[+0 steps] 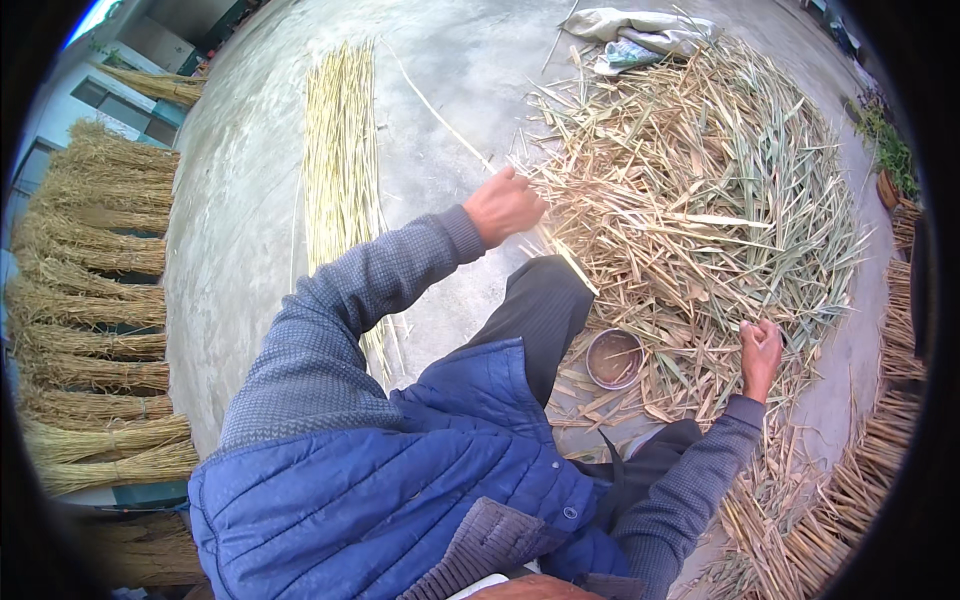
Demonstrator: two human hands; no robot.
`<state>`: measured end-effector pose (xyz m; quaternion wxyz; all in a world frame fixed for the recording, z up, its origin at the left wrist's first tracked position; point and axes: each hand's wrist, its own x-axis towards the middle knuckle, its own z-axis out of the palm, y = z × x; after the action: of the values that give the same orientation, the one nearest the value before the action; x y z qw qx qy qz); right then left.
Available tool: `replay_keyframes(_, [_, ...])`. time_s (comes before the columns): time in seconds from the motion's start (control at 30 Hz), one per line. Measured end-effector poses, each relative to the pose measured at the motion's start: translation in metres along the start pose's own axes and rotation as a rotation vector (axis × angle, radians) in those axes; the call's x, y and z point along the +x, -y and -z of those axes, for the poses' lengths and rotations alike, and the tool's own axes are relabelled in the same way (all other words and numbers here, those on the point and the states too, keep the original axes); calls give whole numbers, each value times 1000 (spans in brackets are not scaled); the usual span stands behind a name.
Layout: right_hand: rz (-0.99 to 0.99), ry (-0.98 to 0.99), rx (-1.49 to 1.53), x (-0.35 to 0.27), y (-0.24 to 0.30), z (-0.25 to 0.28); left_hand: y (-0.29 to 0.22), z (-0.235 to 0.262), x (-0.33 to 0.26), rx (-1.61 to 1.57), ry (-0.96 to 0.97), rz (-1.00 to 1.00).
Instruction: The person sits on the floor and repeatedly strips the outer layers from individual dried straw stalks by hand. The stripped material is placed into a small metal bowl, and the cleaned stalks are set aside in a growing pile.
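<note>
My left hand (505, 205) is raised in front of me and closed around a long thin pale reed stalk (440, 115). The stalk runs away up and to the left over the concrete, and its near end slants down across my knee. My right hand (760, 352) is held out low on the right with its fingers curled shut, at the near edge of a big heap of dry husks and leaves (700, 190). I cannot make out anything inside that fist.
A small round metal bowl (614, 358) sits on the ground between my knee and right hand. Stripped stalks (340, 150) lie in a straight row on the left. Tied reed bundles (100, 300) are stacked far left, more bundles (885, 420) far right. Cloth (640, 28) lies behind the heap.
</note>
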<state>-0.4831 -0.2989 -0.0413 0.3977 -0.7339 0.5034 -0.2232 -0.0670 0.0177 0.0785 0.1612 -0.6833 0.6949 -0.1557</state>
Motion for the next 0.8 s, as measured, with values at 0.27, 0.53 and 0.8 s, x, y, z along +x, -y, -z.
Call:
replay_keyframes(0.27, [8,130,-241,0,-35,-37,31,-137,-282,49,440,224])
replay_keyframes(0.53, [-356,261,-93,2,-153,-93,19,-159,-454,-428,1146,56])
replay_keyframes(0.8, [-782,201,24,-70,-206,-180,17,-17,-34,-413,-128,229])
